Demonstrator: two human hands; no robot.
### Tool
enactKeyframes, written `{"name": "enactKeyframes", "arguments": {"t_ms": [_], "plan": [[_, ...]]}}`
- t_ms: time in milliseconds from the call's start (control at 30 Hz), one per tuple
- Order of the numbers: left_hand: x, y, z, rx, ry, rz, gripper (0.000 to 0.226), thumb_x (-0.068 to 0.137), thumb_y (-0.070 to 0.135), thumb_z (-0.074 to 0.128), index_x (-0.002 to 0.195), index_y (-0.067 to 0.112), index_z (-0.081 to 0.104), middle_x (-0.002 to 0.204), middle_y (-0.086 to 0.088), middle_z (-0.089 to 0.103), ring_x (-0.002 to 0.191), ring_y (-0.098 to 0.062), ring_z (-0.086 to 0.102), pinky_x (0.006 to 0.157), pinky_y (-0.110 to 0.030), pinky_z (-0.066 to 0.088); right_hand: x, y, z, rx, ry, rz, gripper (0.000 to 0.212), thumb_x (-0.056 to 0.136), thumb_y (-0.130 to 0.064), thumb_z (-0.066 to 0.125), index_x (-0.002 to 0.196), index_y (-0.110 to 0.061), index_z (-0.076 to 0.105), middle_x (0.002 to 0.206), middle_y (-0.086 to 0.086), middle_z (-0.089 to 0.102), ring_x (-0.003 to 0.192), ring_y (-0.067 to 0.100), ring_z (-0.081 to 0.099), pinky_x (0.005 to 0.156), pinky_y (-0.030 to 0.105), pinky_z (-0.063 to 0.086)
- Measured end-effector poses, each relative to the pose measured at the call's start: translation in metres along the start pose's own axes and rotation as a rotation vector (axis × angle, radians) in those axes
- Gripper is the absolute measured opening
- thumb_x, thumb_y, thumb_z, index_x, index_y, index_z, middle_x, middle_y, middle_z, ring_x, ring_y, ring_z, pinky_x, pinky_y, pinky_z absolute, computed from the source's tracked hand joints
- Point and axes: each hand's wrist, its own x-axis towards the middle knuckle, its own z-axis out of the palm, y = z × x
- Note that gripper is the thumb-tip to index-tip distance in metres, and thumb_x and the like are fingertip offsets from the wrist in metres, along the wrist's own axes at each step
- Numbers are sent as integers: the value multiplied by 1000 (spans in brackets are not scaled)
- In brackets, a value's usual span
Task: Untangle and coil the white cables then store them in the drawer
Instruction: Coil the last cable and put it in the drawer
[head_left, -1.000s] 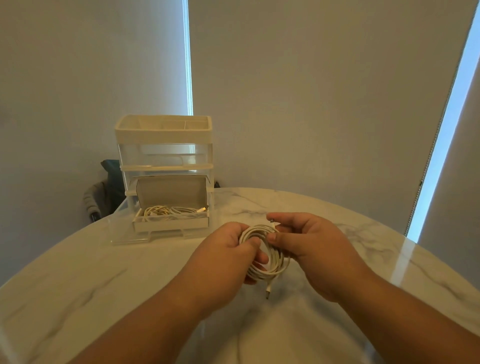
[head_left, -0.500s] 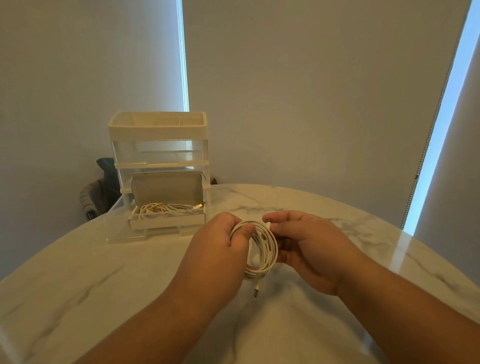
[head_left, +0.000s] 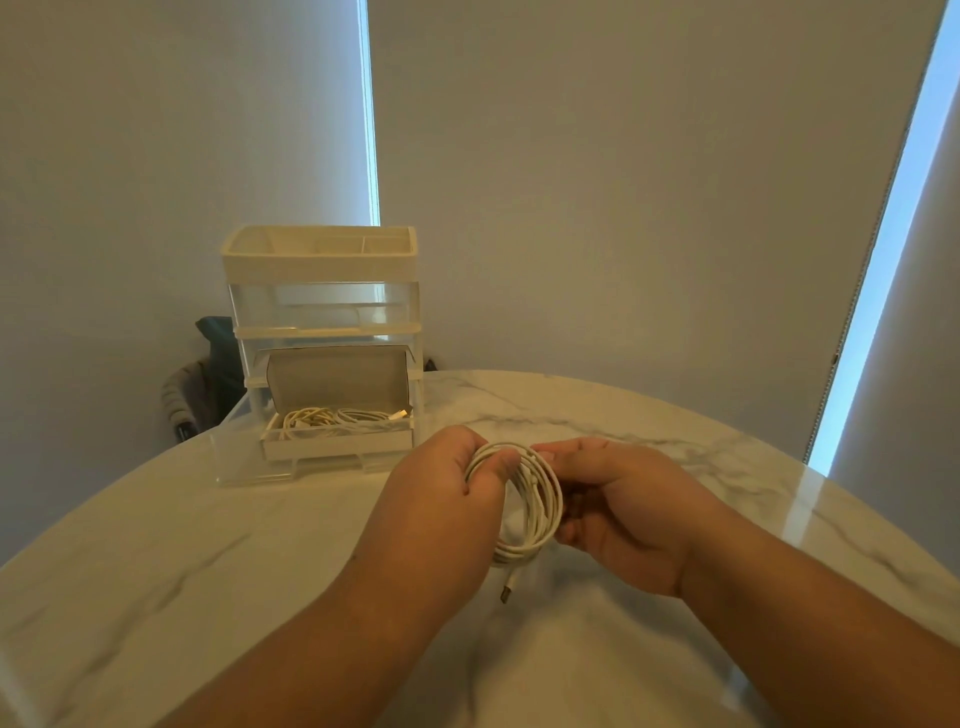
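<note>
a: item one, your left hand (head_left: 441, 499)?
b: curled round the left side of the coiled white cable (head_left: 540, 499), thumb over the strands.
a: item two, your right hand (head_left: 623, 509)?
b: holds the same coil from the right, fingers curled behind the loops.
a: where is the coil?
b: between your hands, just above the marble bench (head_left: 156, 545); one plug (head_left: 508, 592) hangs below it.
a: storage?
b: clear organiser (head_left: 322, 291) at the bench's far left. its bottom drawer (head_left: 249, 470) stands pulled out, and more white cables (head_left: 332, 418) lie inside. your coil is near it, not touching.
</note>
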Motion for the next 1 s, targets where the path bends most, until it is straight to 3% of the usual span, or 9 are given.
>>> {"name": "enactKeyframes", "arguments": {"t_ms": [67,133,200,333,500,600,700,867,1000], "plan": [[-1,1,1,42,-7,4,22,97,44,52,84,28,59,73,5,62,67,-10,61,60,-28,52,-3,-2,2,-4,-29,-12,39,82,-19,65,110,8,70,115,38,63,94,38,56,90,54,47],[-2,2,1,65,-10,2,22,97,45,50,86,28,58,75,7,61,68,-8,60,54,-19,43,-3,-1,2,22,-67,-22,55,79,-30,63,113,13,66,109,36,64,94,39,58,95,57,47],[-2,3,1,72,-3,-7,22,98,45,49,86,28,57,75,7,60,67,-8,59,52,-15,38,-5,-2,3,6,-99,-59,59,76,-31,67,111,15,65,101,31,63,91,38,57,89,54,47],[0,1,0,35,38,-9,23,97,42,52,82,25,58,73,4,60,67,-12,60,56,-28,47,-5,-1,3,-152,-137,-143,41,69,-19,72,102,5,74,111,41,61,95,40,54,87,53,42],[1,1,-1,60,28,-39,23,98,40,52,81,24,58,72,4,58,66,-10,56,52,-21,36,-5,-3,1,-306,-144,-180,29,71,-12,70,97,-7,79,104,31,70,90,36,58,84,52,46],[3,0,-2,69,39,-51,25,97,40,53,80,23,58,70,4,58,65,-11,55,53,-27,40,-5,-5,1,-319,-128,-210,29,76,1,73,104,-9,74,82,16,71,71,25,58,67,35,46],[3,0,-2,78,37,-57,27,97,42,53,79,22,57,70,3,57,64,-12,54,53,-27,38,-6,-6,4,-351,-97,-209,43,77,14,68,112,-10,60,71,7,66,61,19,56,59,33,42],[4,-1,-2,62,47,-51,26,96,39,54,79,20,58,70,2,58,67,-14,56,56,-32,42,-10,-1,6,-500,-155,-239,55,61,-4,74,111,-21,60,85,9,69,73,25,61,68,39,52],[5,-4,-1,64,82,-46,25,97,40,52,81,21,57,72,1,58,68,-15,56,58,-32,42,-12,2,8,-765,116,-488,25,76,-24,84,93,-32,68,77,2,70,66,19,65,65,41,59]]}}
